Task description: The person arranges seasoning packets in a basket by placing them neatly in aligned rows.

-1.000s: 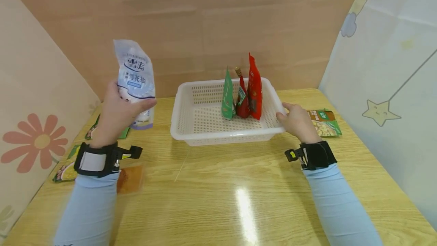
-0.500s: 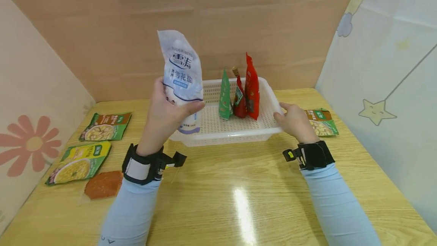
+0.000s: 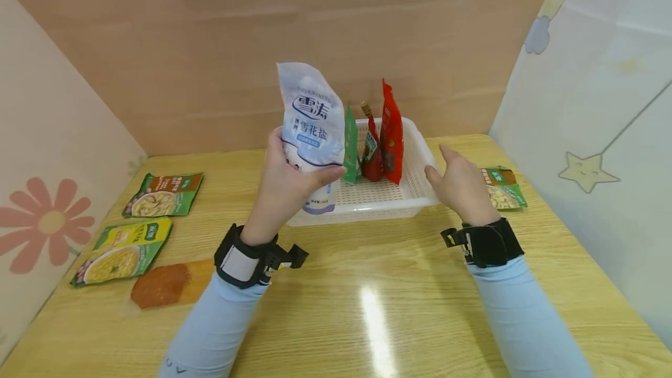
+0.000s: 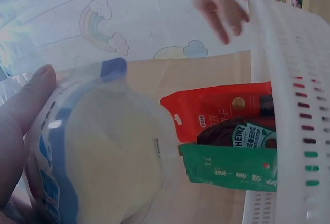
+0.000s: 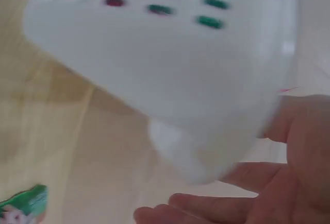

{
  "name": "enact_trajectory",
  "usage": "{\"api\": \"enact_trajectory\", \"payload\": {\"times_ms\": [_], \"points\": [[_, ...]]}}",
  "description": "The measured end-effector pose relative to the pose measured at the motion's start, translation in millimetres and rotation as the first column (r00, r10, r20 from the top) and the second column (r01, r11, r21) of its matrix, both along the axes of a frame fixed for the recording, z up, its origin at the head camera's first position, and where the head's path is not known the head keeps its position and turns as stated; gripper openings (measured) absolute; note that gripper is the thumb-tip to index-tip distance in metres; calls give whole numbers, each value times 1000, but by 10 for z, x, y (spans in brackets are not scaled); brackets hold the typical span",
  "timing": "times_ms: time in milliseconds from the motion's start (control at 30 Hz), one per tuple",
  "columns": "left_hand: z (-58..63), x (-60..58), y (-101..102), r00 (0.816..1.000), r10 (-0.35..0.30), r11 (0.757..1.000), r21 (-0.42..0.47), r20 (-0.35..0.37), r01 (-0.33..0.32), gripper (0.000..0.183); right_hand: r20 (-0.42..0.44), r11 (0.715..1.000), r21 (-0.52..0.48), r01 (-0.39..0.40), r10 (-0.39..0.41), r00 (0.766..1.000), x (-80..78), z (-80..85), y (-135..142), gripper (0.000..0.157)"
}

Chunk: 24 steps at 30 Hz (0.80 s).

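My left hand (image 3: 286, 188) grips a white and light-blue bag of salt (image 3: 313, 118) by its lower part, holding it upright over the left part of a white plastic basket (image 3: 367, 212). Much of the basket's left side is hidden behind the bag. Inside stand a green pouch (image 3: 350, 147), a red Heinz ketchup bottle (image 3: 373, 156) and a tall red bag (image 3: 391, 139). Beside the basket's right rim is my right hand (image 3: 464, 188), thumb and fingers spread; in the right wrist view its fingers extend past the basket corner (image 5: 191, 157) without curling round it.
At the left lie a green-and-brown food packet (image 3: 164, 196), a yellow-and-green packet (image 3: 123, 252) and a flat clear sachet with reddish-orange contents (image 3: 163, 286). Another green-and-brown packet (image 3: 505, 188) lies right of the basket, partly behind my right hand. Papered walls rise behind and at both sides.
My left hand has carried the salt bag rightward from the table's left side to over the basket, dipping lately. My right hand has let go of the rim and spread its fingers.
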<state>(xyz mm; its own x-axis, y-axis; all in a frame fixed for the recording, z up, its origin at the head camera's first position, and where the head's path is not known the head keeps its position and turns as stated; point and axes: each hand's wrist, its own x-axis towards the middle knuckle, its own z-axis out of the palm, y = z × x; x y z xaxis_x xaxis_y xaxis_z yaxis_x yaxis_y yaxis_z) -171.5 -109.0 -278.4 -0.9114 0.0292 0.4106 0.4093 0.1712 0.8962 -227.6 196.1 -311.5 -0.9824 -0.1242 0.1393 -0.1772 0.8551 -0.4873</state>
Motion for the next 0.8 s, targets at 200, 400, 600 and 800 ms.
{"api": "enact_trajectory", "payload": {"times_ms": [200, 400, 600, 800], "points": [[-38, -1, 117, 998, -48, 998, 41, -42, 50, 87, -103, 964, -116, -240, 229, 968, 251, 182, -265, 60], [-89, 23, 218, 994, -91, 991, 95, -59, 96, 88, -83, 723, -400, -563, 583, 808, 493, 141, -700, 63], [-122, 64, 311, 993, -107, 986, 121, -55, 113, 89, -178, 623, -551, -555, 562, 807, 621, 22, -988, 52], [-145, 94, 382, 995, -89, 989, 110, -46, 94, 92, -250, 675, -541, -502, 441, 862, 641, -91, -1072, 51]]}}
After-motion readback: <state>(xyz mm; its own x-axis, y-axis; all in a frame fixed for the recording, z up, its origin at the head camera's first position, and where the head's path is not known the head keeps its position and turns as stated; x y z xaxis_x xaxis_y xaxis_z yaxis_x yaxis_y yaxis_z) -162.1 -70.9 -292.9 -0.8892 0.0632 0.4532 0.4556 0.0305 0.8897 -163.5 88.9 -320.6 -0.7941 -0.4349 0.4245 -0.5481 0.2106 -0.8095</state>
